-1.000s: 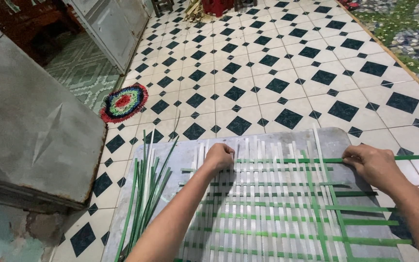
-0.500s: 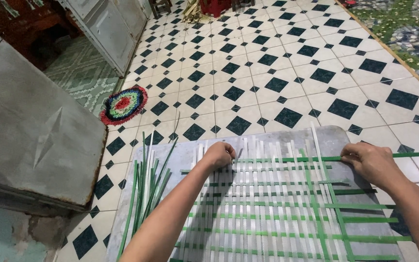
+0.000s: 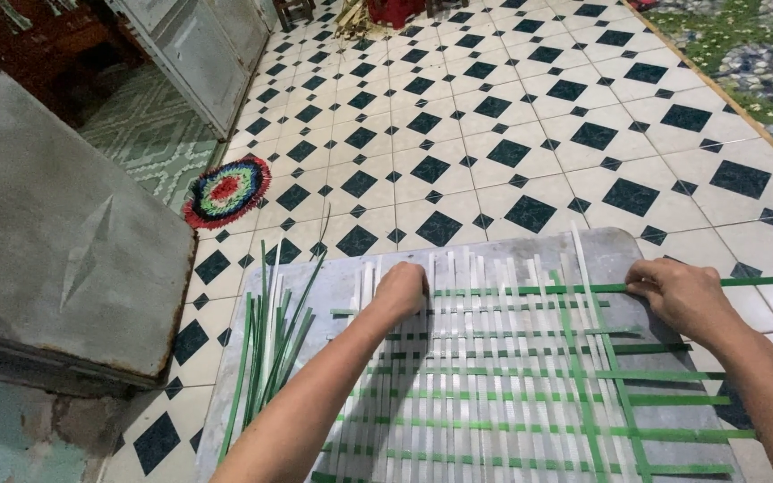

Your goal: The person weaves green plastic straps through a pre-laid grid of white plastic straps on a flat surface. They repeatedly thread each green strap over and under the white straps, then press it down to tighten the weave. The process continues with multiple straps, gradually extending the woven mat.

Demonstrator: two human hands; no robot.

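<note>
Head cam has you mid-weave: your left hand (image 3: 402, 291) is curled in a fist, pressing on the white strips (image 3: 458, 358) at the far edge of the mat (image 3: 512, 385), while your right hand (image 3: 686, 295) pinches the top green strip (image 3: 530, 290) crossing them. Looks like you're seating that row, so next it likely wants pulling taut and snugging toward the nearer rows. Spare green strips (image 3: 270, 349) lie left on the grey board (image 3: 333, 286).
</note>
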